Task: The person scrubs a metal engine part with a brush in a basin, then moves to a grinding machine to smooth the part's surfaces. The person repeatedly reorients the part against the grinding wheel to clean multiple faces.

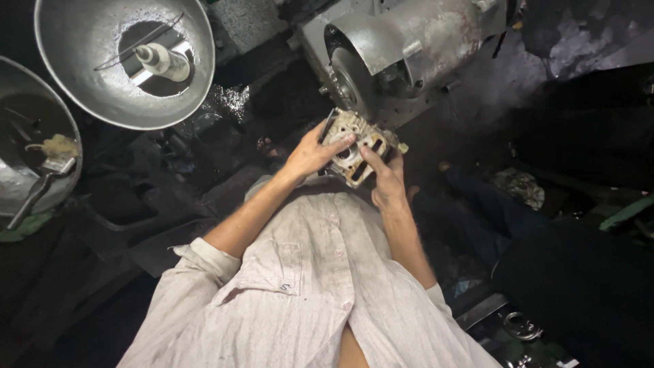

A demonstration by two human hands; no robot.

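Centre of my view: a grimy metal casting [354, 146], blocky, with slots and a round bore in its face, held in the air just in front of the grinding wheel [347, 82] of a bench grinder [409, 41]. My left hand [310, 155] clasps its left edge, thumb laid across the face, fingers closed around the back. My right hand [385, 177] grips the lower right corner, thumb pressed onto the face. Whether the casting touches the wheel I cannot tell. Upper left: a large metal bowl [82, 88] with a central opening; beside it a second basin [20, 184] holding a brush [48, 170]. Below: my pale shirt [300, 300].
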